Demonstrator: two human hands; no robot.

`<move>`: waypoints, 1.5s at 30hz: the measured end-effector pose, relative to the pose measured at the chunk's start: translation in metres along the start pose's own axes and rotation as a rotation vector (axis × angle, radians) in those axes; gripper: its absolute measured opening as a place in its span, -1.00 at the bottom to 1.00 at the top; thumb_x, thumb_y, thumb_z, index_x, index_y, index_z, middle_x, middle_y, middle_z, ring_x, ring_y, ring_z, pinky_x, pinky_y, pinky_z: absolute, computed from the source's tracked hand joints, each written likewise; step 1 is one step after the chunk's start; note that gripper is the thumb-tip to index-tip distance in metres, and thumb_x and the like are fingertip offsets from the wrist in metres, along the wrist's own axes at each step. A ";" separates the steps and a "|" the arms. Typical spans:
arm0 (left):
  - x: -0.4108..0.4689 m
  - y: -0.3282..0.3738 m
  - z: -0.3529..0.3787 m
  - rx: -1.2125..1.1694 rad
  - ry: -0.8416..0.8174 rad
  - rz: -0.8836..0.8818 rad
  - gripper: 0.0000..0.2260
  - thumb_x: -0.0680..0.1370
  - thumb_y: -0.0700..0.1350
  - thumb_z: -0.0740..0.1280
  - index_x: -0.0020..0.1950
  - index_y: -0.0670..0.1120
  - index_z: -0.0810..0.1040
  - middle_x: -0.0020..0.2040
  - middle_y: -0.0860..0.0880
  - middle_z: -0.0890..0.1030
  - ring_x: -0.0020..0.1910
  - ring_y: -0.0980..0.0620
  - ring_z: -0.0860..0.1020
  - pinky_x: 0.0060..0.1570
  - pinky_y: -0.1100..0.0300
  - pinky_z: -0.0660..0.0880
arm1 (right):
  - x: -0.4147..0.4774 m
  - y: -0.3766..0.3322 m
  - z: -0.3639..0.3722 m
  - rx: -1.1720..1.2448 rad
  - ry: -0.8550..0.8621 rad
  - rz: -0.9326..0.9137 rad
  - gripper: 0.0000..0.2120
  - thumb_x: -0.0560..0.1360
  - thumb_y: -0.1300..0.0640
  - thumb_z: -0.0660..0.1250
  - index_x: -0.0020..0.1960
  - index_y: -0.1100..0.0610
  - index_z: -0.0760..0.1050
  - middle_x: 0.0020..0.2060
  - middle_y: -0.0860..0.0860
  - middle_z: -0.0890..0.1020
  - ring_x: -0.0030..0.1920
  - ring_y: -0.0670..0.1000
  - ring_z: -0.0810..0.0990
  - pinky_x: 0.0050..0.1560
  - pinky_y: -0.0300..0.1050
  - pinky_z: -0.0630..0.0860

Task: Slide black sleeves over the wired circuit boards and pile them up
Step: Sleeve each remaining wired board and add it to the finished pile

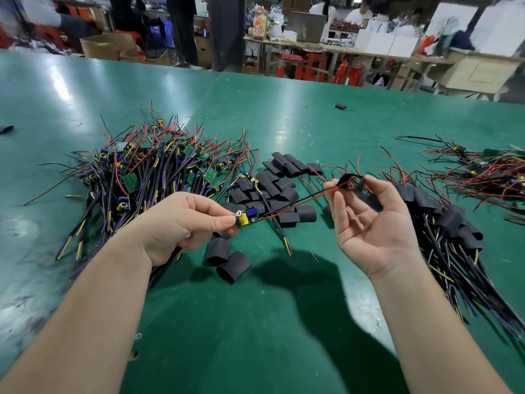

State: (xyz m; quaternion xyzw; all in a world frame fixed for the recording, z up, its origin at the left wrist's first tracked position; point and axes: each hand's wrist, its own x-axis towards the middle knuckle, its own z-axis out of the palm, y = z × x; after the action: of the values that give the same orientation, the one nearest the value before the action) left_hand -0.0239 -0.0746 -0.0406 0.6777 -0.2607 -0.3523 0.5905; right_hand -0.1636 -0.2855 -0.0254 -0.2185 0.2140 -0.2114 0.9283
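- The left hand (181, 220) pinches a small wired circuit board with yellow and blue parts (246, 218) by its near end, above the green counter (255, 322); it looks light, stiff and fragile, best gripped by its edges
- The board's long axis runs left to right, and its thin red lead (301, 202) points right
- The right hand (372, 226) pinches a soft black tube sleeve (358, 182) between thumb and forefinger, the lead entering it, the other fingers (352, 220) loose; being floppy, its mouth needs holding open
- Farther off lie loose black sleeves (272, 183), with a heap of bare boards (147, 172) to the left and a sleeved pile (443, 220) to the right
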 end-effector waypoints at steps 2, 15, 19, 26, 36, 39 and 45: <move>0.000 0.000 0.001 -0.008 0.013 -0.015 -0.84 0.36 -0.17 0.37 -0.21 -0.27 0.58 -0.62 0.01 0.45 -0.66 0.17 0.14 -0.60 0.44 0.10 | 0.003 0.002 -0.001 -0.163 -0.027 -0.144 -0.82 0.37 0.15 0.36 -0.11 0.26 0.57 -0.25 0.10 0.69 -0.25 0.02 0.70 -0.28 -0.23 0.61; 0.001 0.001 0.020 -0.359 -0.133 -0.077 -0.86 0.37 -0.24 0.39 -0.39 -0.12 0.62 -0.41 -0.05 0.59 -0.64 0.25 0.19 -0.65 0.49 0.08 | -0.002 0.044 0.001 -0.476 -0.355 -0.140 -0.81 0.32 0.30 0.35 -0.19 0.11 0.70 -0.19 0.10 0.69 -0.25 -0.04 0.66 -0.23 -0.24 0.60; -0.002 0.003 0.024 -0.341 -0.130 -0.057 -0.87 0.34 -0.19 0.35 -0.41 -0.10 0.63 -0.43 -0.04 0.58 -0.64 0.25 0.18 -0.66 0.47 0.06 | -0.003 0.044 0.001 -0.459 -0.378 -0.131 -0.80 0.32 0.29 0.33 -0.20 0.11 0.70 -0.26 0.08 0.68 -0.32 -0.08 0.65 -0.26 -0.24 0.60; -0.003 0.004 0.022 -0.360 -0.160 -0.024 -0.83 0.38 -0.28 0.39 -0.39 -0.10 0.63 -0.49 -0.03 0.56 -0.64 0.26 0.20 -0.66 0.46 0.10 | 0.000 0.041 -0.002 -0.475 -0.385 -0.138 -0.82 0.32 0.32 0.31 -0.22 0.17 0.68 -0.42 0.04 0.56 -0.47 -0.13 0.54 -0.27 -0.20 0.60; 0.000 -0.001 0.019 -0.298 -0.144 -0.021 -0.97 0.29 -0.22 0.45 -0.36 -0.12 0.65 -0.36 -0.06 0.64 -0.63 0.24 0.21 -0.65 0.46 0.12 | -0.002 0.042 -0.002 -0.564 -0.343 -0.151 -0.85 0.30 0.29 0.38 -0.21 0.12 0.70 -0.23 0.07 0.71 -0.24 -0.02 0.70 -0.29 -0.27 0.58; 0.000 -0.001 0.019 -0.241 -0.153 -0.026 -0.96 0.27 -0.24 0.48 -0.35 -0.15 0.65 -0.44 -0.04 0.60 -0.63 0.23 0.20 -0.64 0.46 0.12 | -0.001 0.042 -0.002 -0.600 -0.280 -0.135 -0.90 0.23 0.29 0.48 -0.28 0.13 0.68 -0.28 0.07 0.70 -0.30 -0.03 0.69 -0.31 -0.25 0.59; 0.001 -0.001 0.022 -0.264 -0.132 -0.073 -0.95 0.29 -0.26 0.46 -0.37 -0.14 0.65 -0.45 -0.05 0.60 -0.63 0.23 0.20 -0.65 0.46 0.09 | 0.001 0.042 -0.005 -0.531 -0.336 -0.017 -0.77 0.26 0.39 0.38 -0.10 0.24 0.61 -0.26 0.13 0.69 -0.34 -0.03 0.67 -0.29 -0.22 0.61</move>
State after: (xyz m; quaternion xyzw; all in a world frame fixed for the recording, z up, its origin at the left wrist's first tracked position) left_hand -0.0402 -0.0890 -0.0427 0.5787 -0.2255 -0.4487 0.6427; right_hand -0.1527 -0.2535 -0.0501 -0.4870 0.1037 -0.1169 0.8593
